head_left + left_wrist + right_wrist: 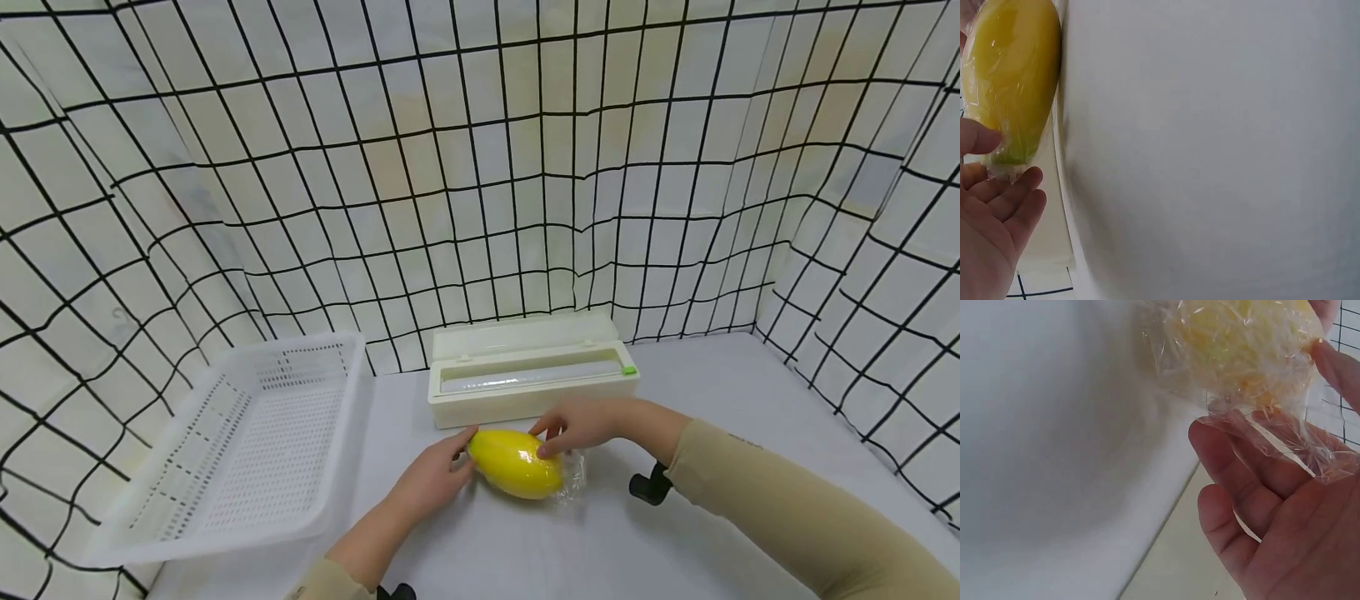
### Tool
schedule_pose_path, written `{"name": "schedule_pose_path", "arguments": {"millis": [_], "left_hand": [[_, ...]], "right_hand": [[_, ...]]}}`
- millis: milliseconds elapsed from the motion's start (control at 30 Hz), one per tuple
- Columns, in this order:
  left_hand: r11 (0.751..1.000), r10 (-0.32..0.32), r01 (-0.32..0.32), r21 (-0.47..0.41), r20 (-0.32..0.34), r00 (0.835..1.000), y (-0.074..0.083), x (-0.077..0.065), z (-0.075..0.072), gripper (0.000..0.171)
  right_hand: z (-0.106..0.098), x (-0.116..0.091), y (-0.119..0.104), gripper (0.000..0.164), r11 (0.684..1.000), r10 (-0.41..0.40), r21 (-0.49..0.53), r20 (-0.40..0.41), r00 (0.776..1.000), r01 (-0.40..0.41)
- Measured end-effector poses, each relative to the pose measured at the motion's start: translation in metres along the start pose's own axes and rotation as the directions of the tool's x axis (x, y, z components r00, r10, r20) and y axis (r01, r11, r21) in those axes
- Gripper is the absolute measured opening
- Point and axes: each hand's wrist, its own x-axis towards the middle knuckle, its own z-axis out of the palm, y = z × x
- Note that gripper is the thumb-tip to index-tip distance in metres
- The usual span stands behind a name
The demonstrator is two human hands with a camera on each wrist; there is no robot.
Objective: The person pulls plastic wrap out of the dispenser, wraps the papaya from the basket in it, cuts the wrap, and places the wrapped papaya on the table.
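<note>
A glossy yellow fruit point(513, 467), smooth and oval with a green tip, is wrapped in clear plastic film. My left hand point(435, 475) holds it by the green end; in the left wrist view the thumb point(979, 137) lies on the film and the fingers point(1016, 200) reach round the tip. At the other end my right hand point(585, 423) grips the fruit from above, thumb on its near side. Loose, crumpled film point(573, 477) sticks out from that end. In the right wrist view this film point(1260, 425) drapes over the fingers point(1229, 456).
Behind the fruit stands a white cling film dispenser point(525, 408), its lid raised and a film roll point(532, 377) inside. To the left is a white perforated plastic basket point(337, 467). Black wire mesh point(468, 167) encloses the white table point(720, 375) at the back and sides.
</note>
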Motion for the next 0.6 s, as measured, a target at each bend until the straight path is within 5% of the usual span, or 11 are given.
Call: {"name": "schedule_pose_path", "arguments": {"millis": [367, 600], "left_hand": [[1.000, -0.015, 0.015, 0.008, -0.047, 0.999, 0.010, 0.013, 0.006, 0.050], [0.996, -0.043, 0.035, -0.076, -0.095, 0.995, 0.018, 0.015, 0.012, 0.053]], "right_hand": [[0.014, -0.006, 0.002, 0.046, 0.996, 0.059, 0.074, -0.080, 0.995, -0.053], [0.029, -0.014, -0.002, 0.046, 0.988, 0.123, 0.118, -0.185, 0.975, -0.102]]}}
